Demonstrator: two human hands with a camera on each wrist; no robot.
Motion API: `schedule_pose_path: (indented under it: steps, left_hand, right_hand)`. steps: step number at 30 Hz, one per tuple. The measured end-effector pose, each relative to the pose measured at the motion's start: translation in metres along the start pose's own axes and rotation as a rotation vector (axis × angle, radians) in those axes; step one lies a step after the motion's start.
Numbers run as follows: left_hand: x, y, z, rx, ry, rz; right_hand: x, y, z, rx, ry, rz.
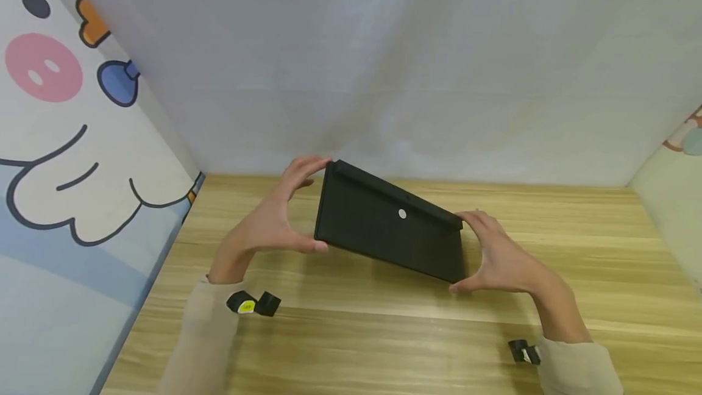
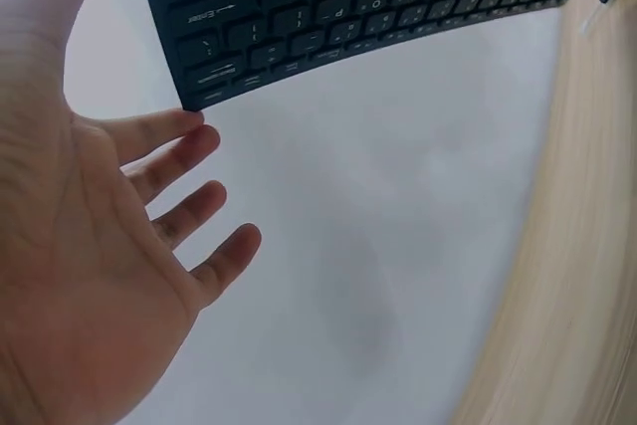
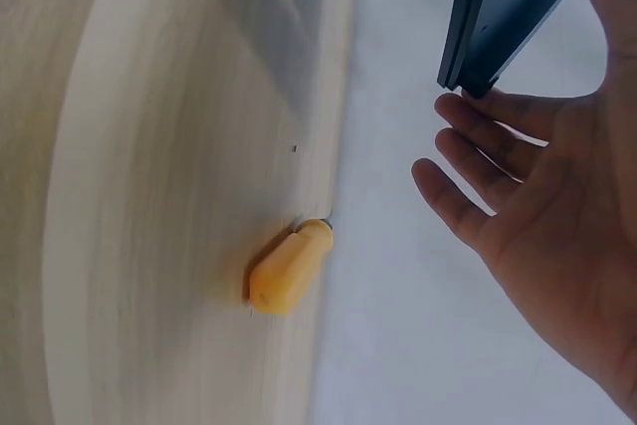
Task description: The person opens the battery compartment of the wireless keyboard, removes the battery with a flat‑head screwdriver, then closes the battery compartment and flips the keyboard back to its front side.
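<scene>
A black keyboard is held up off the table at a slant, its left end higher, with the underside and a round white sticker facing the head camera. My left hand grips its left end between thumb and fingertips. At the other end, my right hand pinches the edges in the same manner. Rows of keys on the keyboard show in the left wrist view. From the right wrist, only a corner of the keyboard appears, above the fingers of my right hand.
A tool with an orange handle, perhaps a screwdriver, lies on the wooden table. Close by is a tiny dark speck. A pale curtain-like sheet rises behind the table, and a cartoon-printed panel borders the left.
</scene>
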State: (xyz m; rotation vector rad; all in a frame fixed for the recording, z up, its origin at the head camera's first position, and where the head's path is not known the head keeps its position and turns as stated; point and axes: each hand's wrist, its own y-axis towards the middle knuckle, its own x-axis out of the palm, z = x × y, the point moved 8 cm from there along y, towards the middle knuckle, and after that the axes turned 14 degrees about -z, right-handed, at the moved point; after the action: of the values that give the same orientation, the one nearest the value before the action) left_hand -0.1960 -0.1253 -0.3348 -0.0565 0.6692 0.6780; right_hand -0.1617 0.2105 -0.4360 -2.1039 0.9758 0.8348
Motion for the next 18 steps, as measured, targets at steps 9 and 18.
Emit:
schedule_pose_path:
  steps: [9,18]
  left_hand:
    - [0.005,-0.004,-0.013,-0.049,0.009,-0.051]
    - [0.009,-0.011,-0.03,-0.123,0.007,-0.09]
  right_hand:
    - [-0.001,0.0,0.005,0.02,-0.047,0.008]
    - [-0.003,0.002,0.006,0.005,-0.064,0.009]
